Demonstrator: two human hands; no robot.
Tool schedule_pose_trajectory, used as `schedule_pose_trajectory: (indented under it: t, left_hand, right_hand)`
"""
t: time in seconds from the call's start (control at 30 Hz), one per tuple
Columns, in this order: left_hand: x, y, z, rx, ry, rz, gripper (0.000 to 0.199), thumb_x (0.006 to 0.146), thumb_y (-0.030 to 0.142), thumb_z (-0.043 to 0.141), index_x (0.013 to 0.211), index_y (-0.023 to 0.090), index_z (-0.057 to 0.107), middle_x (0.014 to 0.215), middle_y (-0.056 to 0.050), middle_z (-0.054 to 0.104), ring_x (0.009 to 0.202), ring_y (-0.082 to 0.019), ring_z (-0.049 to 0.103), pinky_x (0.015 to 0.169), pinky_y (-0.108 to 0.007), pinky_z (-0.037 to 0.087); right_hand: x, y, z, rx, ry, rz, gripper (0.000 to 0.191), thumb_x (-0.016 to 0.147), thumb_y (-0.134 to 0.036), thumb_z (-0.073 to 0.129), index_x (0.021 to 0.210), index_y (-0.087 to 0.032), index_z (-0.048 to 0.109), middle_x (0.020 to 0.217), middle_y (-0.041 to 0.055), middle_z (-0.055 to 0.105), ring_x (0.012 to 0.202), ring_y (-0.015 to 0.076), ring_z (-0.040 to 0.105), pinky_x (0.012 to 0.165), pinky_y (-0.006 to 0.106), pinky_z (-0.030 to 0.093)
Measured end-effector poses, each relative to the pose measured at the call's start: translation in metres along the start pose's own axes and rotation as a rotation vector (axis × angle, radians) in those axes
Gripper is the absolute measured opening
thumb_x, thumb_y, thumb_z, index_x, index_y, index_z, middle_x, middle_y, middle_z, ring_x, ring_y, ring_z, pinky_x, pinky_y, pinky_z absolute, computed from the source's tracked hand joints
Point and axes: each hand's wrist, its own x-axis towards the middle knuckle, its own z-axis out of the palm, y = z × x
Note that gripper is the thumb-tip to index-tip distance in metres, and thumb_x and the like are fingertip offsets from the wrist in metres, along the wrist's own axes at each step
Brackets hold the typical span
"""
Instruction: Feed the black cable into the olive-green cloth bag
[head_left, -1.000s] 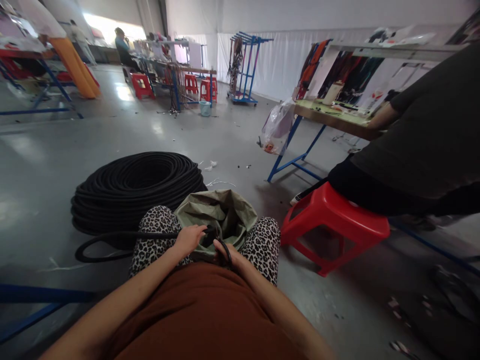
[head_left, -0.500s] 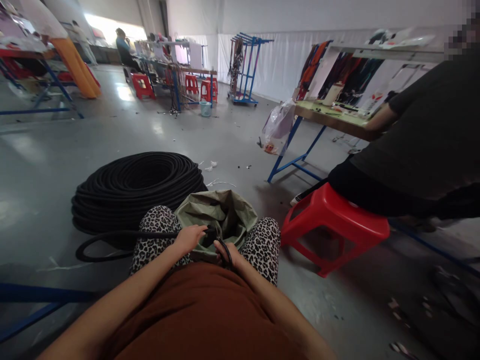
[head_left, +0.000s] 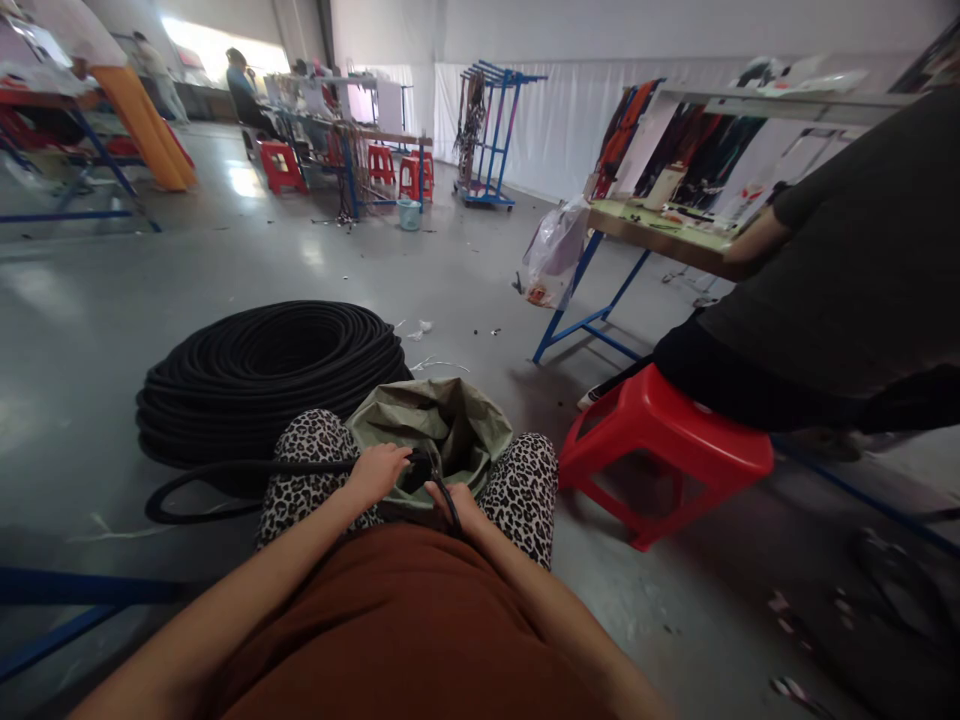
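A thick black cord (head_left: 311, 467) runs across my left thigh into my left hand (head_left: 381, 472), whose fingers are closed round it near its end. My right hand (head_left: 456, 502) grips a pair of scissors (head_left: 448, 497) with dark handles. The blades point up at the cord's end, just right of my left fingers; whether they touch it I cannot tell. Beneath both hands a green sack (head_left: 390, 408) gapes between my knees, its inside mostly in shadow. From a large black cord coil (head_left: 225, 400) on the floor at left, a loop leads to the held length.
At right a person in dark clothes sits on a red stool (head_left: 675, 440) by a workbench (head_left: 652, 235). A plastic bag (head_left: 556, 250) hangs from that bench. Blue metal bars (head_left: 82, 587) stand at lower left. White string scraps (head_left: 439, 364) lie beyond the sack.
The scissors' handles look closer together than before. Both hands stay nearly in place over the sack, and the whole view has shifted slightly.
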Motion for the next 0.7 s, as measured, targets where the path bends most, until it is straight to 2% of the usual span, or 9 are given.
schedule_pose_trajectory:
  t: [0.23,0.47,0.7]
  left_hand:
    - [-0.008,-0.012,0.0,0.084,0.117,-0.031,0.034,0.094,0.029,0.044,0.119,0.019,0.065,0.115,-0.012,0.069,0.109,-0.026,0.061,0.092,-0.039,0.042]
    - [-0.003,-0.009,-0.001,0.12,-0.007,-0.054,0.034,0.095,0.027,0.045,0.122,0.018,0.063,0.113,-0.012,0.071,0.104,-0.024,0.065,0.086,-0.035,0.044]
    - [0.003,-0.003,-0.006,0.144,-0.025,-0.076,0.033,0.095,0.025,0.046,0.12,0.019,0.065,0.11,-0.012,0.071,0.103,-0.024,0.066,0.084,-0.034,0.044]
  right_hand:
    - [0.002,-0.002,-0.003,-0.079,0.045,0.027,0.051,0.094,-0.042,0.056,0.05,-0.018,0.052,0.046,0.0029,0.053,0.044,0.0141,0.053,0.048,0.023,0.04]
    - [0.002,-0.005,-0.001,-0.099,0.017,0.093,0.053,0.095,-0.042,0.054,0.048,-0.017,0.052,0.044,0.0025,0.05,0.039,0.0119,0.049,0.044,0.021,0.038]
    - [0.001,-0.009,-0.001,-0.019,0.049,0.209,0.048,0.095,-0.04,0.053,0.053,-0.017,0.05,0.043,-0.0004,0.046,0.035,0.0117,0.045,0.039,0.022,0.037]
